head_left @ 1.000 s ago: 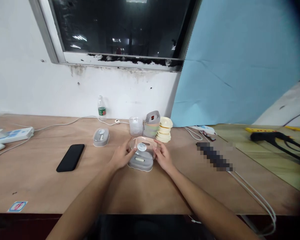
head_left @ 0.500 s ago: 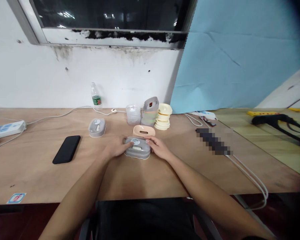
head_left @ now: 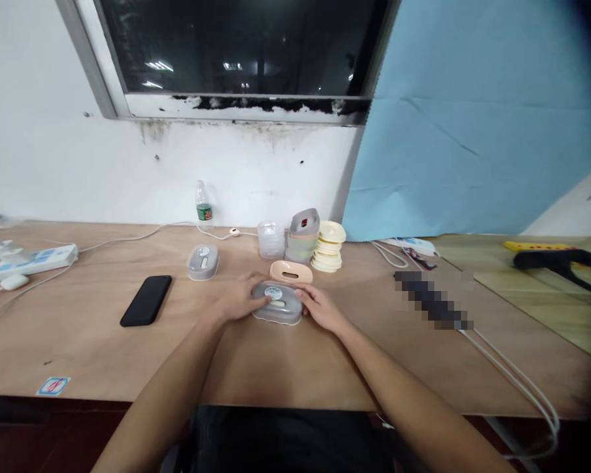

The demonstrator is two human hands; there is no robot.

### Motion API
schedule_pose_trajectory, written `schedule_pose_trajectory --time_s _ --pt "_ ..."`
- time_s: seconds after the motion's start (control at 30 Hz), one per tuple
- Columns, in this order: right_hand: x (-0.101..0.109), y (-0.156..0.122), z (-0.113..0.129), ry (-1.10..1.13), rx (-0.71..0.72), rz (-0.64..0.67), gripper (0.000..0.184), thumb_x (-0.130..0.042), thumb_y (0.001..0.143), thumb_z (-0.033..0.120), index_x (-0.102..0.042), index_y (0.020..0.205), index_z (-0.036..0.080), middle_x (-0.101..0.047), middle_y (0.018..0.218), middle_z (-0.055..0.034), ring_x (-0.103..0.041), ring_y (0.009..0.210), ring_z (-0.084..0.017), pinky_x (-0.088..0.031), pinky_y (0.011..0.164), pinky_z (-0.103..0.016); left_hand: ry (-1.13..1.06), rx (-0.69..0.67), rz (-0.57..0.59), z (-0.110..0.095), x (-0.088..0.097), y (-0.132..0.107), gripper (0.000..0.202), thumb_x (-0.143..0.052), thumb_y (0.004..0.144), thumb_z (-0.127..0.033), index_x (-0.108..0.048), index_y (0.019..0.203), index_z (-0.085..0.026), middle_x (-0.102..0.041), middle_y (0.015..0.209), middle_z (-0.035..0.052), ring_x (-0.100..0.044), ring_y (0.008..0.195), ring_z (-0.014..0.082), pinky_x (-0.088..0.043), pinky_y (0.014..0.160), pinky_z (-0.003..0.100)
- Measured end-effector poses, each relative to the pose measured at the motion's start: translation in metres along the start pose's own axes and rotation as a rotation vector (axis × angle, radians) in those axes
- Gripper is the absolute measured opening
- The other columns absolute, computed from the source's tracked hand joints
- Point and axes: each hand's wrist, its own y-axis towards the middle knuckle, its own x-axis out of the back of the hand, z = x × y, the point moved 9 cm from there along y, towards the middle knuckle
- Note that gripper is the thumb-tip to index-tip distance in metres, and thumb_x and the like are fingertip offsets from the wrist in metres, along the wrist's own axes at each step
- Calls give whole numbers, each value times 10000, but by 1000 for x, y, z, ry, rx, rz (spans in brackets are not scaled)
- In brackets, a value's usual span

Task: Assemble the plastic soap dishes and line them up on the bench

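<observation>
A grey soap box (head_left: 282, 311) with a clear lid and a round white sticker stands on the table in front of me. My left hand (head_left: 243, 299) holds its left side, the thumb lying on the lid near the sticker. At the right side, my right hand (head_left: 321, 306) grips the edge with its fingers bent; some fingertips are hidden behind the box. Just behind it lies a peach soap tray (head_left: 291, 271) with a slot. A second grey soap box (head_left: 203, 264) stands farther back on the left.
Behind the tray stand stacked clear lids (head_left: 270, 241), stacked soap box parts (head_left: 303, 242) and cream trays (head_left: 328, 252). A phone (head_left: 146, 301) and power strip (head_left: 44, 259) lie left. A bottle (head_left: 203, 209) stands by the wall; cables (head_left: 509, 374) lie right.
The camera view has tilted up and turned slightly left, so everything sits lower and farther right. Both hands stay on the soap box, with little visible change in their hold.
</observation>
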Motion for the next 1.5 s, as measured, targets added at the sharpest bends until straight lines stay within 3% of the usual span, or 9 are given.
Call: schedule_pose_trajectory --time_s 0.1,0.23,0.63,0.77,0.9,1.03,1.17,1.33,1.5 --pt "4 2 -1 -38 10 -36 460 -422 892 528 -644 1081 172 -603 650 4 -527 516 -140 -417 529 -254 -101 -56 96 -5 -14 -1 571 -571 820 -504 -506 1313 -222 -497 1378 71 -481 1241 228 -349 1067 347" --pt "13 5 -8 -84 -16 -89 470 -404 887 565 -662 876 172 -560 548 16 -507 489 -149 -387 509 -253 -101 -64 184 -6 -25 -5 963 -803 569 -489 -392 1407 -254 -415 1452 78 -422 1298 281 -326 1093 399" --pt "30 4 -7 -150 -14 -257 539 -385 873 606 -689 779 171 -696 748 -54 -618 727 -232 -434 638 -290 51 -67 64 -25 -5 -7 928 -795 556 -324 -411 1400 -311 -448 1358 65 -431 1255 303 -347 1081 401" --pt "38 5 -10 -147 1 -332 535 -367 886 590 -682 759 177 -694 745 -55 -621 742 -241 -429 656 -297 58 -57 -102 -20 24 -8 845 -748 621 -341 -415 1396 -286 -446 1338 73 -440 1247 299 -347 1083 402" --pt "32 10 -12 -186 1 -288 447 -446 859 554 -667 761 178 -686 753 -45 -613 741 -232 -414 655 -293 141 -31 -527 1 74 -18 791 -706 677 -369 -394 1391 -229 -431 1338 84 -422 1262 266 -331 1096 366" --pt "24 13 -15 -199 -5 -238 410 -483 836 536 -668 760 178 -689 756 -48 -610 720 -223 -408 641 -292 241 266 -851 42 110 -40 804 -690 704 -402 -351 1405 -202 -404 1326 117 -419 1260 277 -338 1083 376" --pt "20 14 -14 -177 29 -215 366 -496 838 504 -691 802 196 -713 830 -46 -627 776 -223 -427 689 -298 225 534 -866 78 125 -56 860 -672 738 -445 -268 1422 -116 -368 1390 175 -362 1302 310 -288 1095 397" --pt "16 15 -16 -171 33 -190 381 -497 841 513 -689 809 185 -712 827 -55 -630 778 -222 -438 694 -301 151 560 -739 99 126 -52 893 -603 783 -547 -217 1384 -11 -336 1438 237 -297 1314 359 -283 1054 427" --pt "14 15 -16 -194 45 -168 399 -490 845 532 -691 833 188 -709 813 -45 -623 743 -208 -438 678 -293 255 638 -926 103 125 -55 887 -717 682 -509 -322 1369 -110 -449 1373 186 -378 1273 338 -275 1062 459"
